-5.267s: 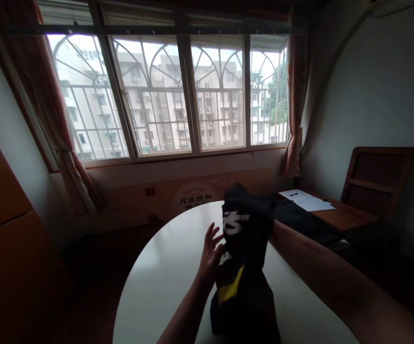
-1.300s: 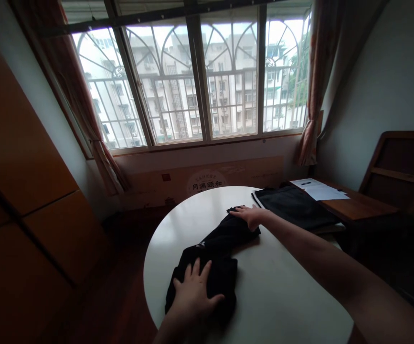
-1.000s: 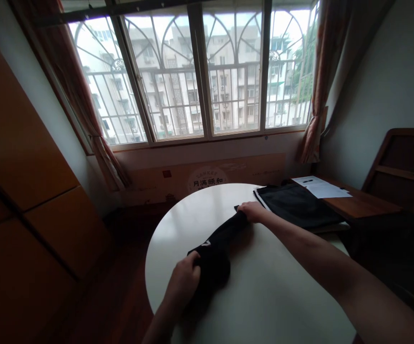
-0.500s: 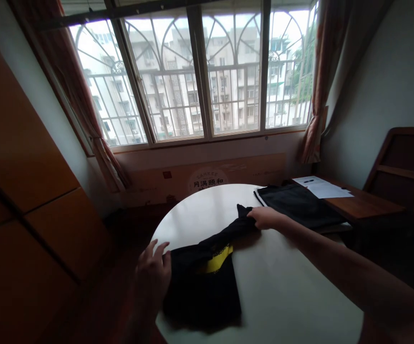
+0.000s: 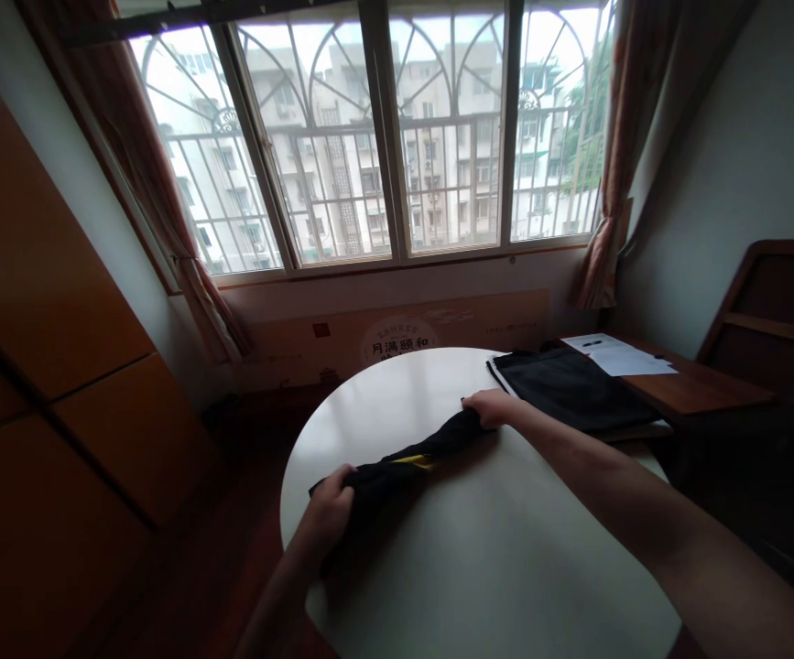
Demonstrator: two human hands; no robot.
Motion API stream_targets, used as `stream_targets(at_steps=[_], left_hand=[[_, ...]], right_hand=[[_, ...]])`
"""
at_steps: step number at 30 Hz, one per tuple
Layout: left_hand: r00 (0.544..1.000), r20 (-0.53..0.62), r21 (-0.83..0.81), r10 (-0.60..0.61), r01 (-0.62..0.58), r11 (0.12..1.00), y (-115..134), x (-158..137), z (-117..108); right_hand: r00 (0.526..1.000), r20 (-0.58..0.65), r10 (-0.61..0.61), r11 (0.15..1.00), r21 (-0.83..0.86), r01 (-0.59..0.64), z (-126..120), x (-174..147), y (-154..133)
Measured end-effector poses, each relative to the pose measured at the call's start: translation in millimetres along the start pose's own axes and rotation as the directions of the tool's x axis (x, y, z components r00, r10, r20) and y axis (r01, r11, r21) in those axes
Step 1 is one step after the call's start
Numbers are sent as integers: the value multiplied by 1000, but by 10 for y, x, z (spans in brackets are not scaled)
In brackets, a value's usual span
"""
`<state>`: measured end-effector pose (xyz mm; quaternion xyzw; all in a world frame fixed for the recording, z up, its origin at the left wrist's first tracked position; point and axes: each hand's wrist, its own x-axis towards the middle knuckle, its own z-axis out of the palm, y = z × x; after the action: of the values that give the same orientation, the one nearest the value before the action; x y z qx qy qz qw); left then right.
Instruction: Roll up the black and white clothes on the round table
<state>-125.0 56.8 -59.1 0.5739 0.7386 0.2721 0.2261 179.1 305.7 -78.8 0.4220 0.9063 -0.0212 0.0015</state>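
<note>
Black garment (image 5: 403,462) lies bunched in long strip across round white table (image 5: 493,567). Left hand (image 5: 331,513) clamped on near-left end; right hand (image 5: 491,409) clamped on far end. Hands well apart. Folded dark cloth (image 5: 568,389) just beyond right hand.

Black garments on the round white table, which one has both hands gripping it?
The bunched black garment with a yellow streak, stretched between left hand and right hand. The flat folded black garment lies untouched.
</note>
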Motion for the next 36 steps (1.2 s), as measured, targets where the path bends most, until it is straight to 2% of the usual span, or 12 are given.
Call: stream_targets(at_steps=[2,5,8,10,12,15,18,21,26,30,33,36], left_hand=[[995,3,-107,-100,100,989,-135,163,-197],[979,-120,114,-162,176,978,-237,248,-362],[964,-263,431,28,92,898,-93,227,-354],[964,-137,503,227,-130,854,118,271,-250],[927,95,454,363,-365,813,344,414,-62],[891,297,392,345,-443,806,555,755,330],[922,249,412,297,-378,829,555,1085,675],[957,118,391,264,-289,874,438,1346,755],[980,-174,301,101,-44,953,150,1762,184],[931,-344,285,-126,232,930,-202,1959,-385],[906,-361,324,-223,346,881,-443,1970,-550],[927,-282,418,-248,351,838,-514,2014,-536]], right_hand=[[993,-112,24,1000,-11,-26,-36,-36,-42],[975,-221,17,1000,-21,-22,-30,-102,-125],[960,-276,39,999,0,-41,58,-179,-199],[937,-330,110,993,80,-89,135,-246,-250],[914,-356,193,971,205,-125,211,-334,-311],[899,-341,276,922,357,-148,321,-499,-402],[880,-390,272,910,402,-103,415,-665,-442],[869,-432,243,900,434,-36,480,-754,-418],[893,-400,206,837,544,51,506,-718,-412],[903,-413,117,830,540,139,456,-693,-486],[899,-430,85,821,542,181,419,-711,-514],[893,-442,84,805,558,201,397,-730,-505]])
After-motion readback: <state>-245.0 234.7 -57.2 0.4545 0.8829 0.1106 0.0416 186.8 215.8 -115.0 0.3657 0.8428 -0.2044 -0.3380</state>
